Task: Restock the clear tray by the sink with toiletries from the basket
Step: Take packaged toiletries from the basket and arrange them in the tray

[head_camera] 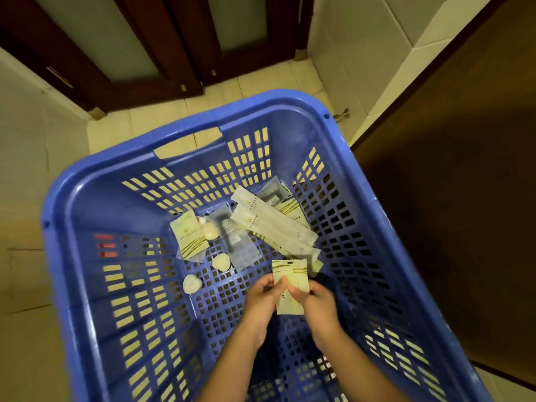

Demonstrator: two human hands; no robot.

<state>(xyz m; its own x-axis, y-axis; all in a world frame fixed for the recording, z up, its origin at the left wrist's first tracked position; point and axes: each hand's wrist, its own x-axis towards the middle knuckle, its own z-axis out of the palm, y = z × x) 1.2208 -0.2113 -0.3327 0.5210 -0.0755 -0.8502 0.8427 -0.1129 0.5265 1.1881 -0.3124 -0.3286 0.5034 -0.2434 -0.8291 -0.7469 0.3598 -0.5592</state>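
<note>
A big blue slatted basket stands on the floor below me. Both hands reach inside it. My left hand and my right hand together pinch pale yellow sachets with gold stripes, held above the basket floor. On the basket floor lie another yellow sachet, long white toothbrush packets, clear packets with dark combs and small round soaps. The clear tray and the sink are not in view.
Dark wooden double doors stand ahead past the basket. A brown door is open on the right, close to the basket's right rim. Pale floor tiles surround the basket; a tiled wall rises at the upper right.
</note>
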